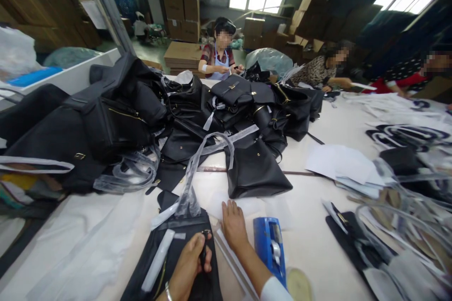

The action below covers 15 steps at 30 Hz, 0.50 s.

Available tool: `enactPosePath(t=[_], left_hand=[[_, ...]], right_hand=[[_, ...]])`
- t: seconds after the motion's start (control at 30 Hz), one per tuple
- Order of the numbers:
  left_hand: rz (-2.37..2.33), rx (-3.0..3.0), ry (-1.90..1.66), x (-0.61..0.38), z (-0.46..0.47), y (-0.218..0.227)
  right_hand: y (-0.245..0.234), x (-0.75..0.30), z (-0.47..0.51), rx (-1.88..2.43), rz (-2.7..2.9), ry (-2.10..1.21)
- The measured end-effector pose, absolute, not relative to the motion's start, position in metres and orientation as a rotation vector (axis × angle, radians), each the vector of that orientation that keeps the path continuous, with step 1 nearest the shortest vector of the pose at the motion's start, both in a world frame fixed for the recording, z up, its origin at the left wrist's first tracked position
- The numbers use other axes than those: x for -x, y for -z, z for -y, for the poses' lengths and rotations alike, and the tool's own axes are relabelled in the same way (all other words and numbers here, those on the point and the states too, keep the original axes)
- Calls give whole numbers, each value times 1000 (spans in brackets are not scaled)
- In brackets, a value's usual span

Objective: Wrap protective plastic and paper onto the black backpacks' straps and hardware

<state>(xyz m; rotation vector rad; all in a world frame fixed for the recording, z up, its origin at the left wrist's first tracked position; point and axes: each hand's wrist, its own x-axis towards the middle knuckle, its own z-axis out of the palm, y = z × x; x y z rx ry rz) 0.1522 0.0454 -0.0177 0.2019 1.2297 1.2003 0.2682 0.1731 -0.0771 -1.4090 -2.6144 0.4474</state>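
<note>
My left hand (192,263) is closed on a short black strap (203,250) with a small metal piece at its top. It is over a black bag (141,270) lying flat at the front, with a gold zip and a white-wrapped strip on it. Clear plastic-wrapped straps (190,197) rise from the bag's upper end. My right hand (234,221) lies flat, fingers stretched, on thin white sheeting (247,204) beside the bag. To the right of that wrist is a blue tape dispenser (266,244). Another black bag (256,171) lies just beyond my fingertips.
A large heap of black bags (123,117) fills the left and middle of the table. White sheets (342,164) and a pile of straps and pieces (399,225) lie at right. A roll of tape (298,284) sits near the front. Several people (221,56) work across the table.
</note>
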Motion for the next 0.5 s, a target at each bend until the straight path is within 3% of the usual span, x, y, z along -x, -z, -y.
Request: enactPosePath(t=[0.23, 0.5], left_hand=[[-1248, -252, -1263, -144, -54, 1], [-1502, -564, -1321, -134, -51, 0]], right_hand=[[46, -288, -178, 1501, 2315, -638], [20, -290, -122, 1134, 1658, -1775]])
